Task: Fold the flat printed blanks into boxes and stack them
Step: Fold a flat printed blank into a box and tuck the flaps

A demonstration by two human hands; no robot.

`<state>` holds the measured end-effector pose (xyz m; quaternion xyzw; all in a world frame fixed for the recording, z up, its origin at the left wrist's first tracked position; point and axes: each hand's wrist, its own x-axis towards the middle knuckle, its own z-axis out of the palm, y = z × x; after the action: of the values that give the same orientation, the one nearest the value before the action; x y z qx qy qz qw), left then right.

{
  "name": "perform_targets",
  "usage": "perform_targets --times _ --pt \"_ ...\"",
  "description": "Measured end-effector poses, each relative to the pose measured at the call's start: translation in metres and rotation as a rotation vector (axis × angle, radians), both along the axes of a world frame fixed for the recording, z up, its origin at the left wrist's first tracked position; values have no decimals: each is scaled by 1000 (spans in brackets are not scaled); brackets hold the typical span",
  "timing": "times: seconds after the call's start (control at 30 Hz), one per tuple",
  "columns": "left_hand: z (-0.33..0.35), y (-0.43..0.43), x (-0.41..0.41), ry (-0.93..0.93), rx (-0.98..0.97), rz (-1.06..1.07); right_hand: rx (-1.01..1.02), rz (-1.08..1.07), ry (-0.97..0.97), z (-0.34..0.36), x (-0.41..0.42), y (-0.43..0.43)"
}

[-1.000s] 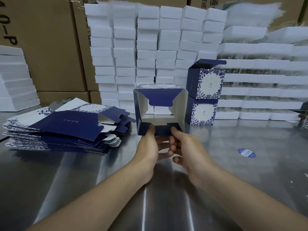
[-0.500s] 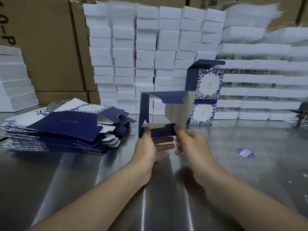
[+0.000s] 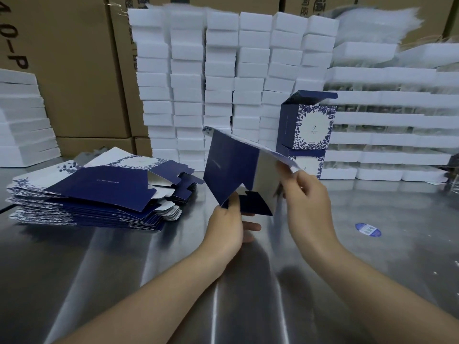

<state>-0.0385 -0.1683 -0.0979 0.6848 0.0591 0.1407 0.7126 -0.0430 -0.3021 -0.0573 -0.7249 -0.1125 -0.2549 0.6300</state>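
A person is holding a half-folded box (image 3: 231, 167) in the air above a shiny metal table (image 3: 149, 281), around the middle of the scene. The left hand (image 3: 227, 227) is pinching the box's near lower corner, with the thumb lying on the dark blue card and the fingers reaching underneath. The right hand (image 3: 308, 202) is pinching the box's right edge higher up, with the thumb on the inside face and the fingers curling behind the card. The box is tilting, its dark blue panel facing left and its silvery inside facing the near side. A blue flap (image 3: 255, 206) is hanging at the bottom between the two hands.

To the left, a pile of flat blanks (image 3: 87, 194) is lying on the table, well apart from the hands, blue and white with a leaf print. To the far right of the held box, two finished boxes (image 3: 308, 125) are standing one on top of the other, and the upper one's lid flap is sticking up open. Behind them, columns of white foam blocks (image 3: 223, 83) are filling the far side of the table. Flatter white trays (image 3: 385, 120) are sitting in stacks to the right, and brown cartons (image 3: 74, 70) are rising at the far left. A small blue sticker (image 3: 368, 229) is lying on the table to the right of the right hand.
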Motion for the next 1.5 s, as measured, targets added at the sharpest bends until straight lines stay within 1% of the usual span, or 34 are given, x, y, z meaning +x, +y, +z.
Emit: perform_targets --times 0.13,0.23,0.27,0.3,0.37,0.43,0.47,0.53,0.6,0.67,0.73,0.83,0.9,0.97,1.07,1.23,1.3,1.4,1.5 --pt "-2 0 -2 -40 106 -16 103 56 87 3 4 -1" --pt "0 0 -6 -53 108 -6 197 36 141 -1 10 -5" --pt "1 -1 -8 -75 108 3 227 65 176 -2 12 -7" --pt "3 -2 -9 -107 117 16 234 105 208 -2 13 -9" --pt "5 -3 -13 -178 137 41 186 142 311 3 12 -10" --pt "7 -5 -16 -223 155 29 166 176 408 6 10 -8" --pt "8 -6 -17 -229 162 10 178 198 425 6 8 -5" --pt "9 -7 -19 -185 152 -39 275 251 439 3 5 1" --pt "11 -7 -21 -102 119 -117 379 299 475 1 2 3" --pt "14 -8 -23 -44 63 -210 385 338 507 -2 2 5" --pt "15 -11 -24 -24 20 -246 355 388 538 -4 0 8" --pt "14 -16 -24 -22 -39 -194 236 424 530 -9 -3 15" --pt "15 -15 -23 -6 -5 -139 127 425 499 -11 -5 19" --pt "15 -11 -24 16 57 -94 86 457 501 -15 -9 25" --pt "16 -11 -24 19 52 -85 119 471 494 -19 -11 29" --pt "15 -16 -20 -24 -18 -98 157 493 506 -18 -10 29" --pt "15 -15 -20 -51 -26 -110 165 451 510 -15 -10 25" --pt "15 -14 -21 -82 -37 -163 237 375 490 -13 -7 21" --pt "15 -13 -21 -83 -25 -182 261 353 483 -14 -8 23"
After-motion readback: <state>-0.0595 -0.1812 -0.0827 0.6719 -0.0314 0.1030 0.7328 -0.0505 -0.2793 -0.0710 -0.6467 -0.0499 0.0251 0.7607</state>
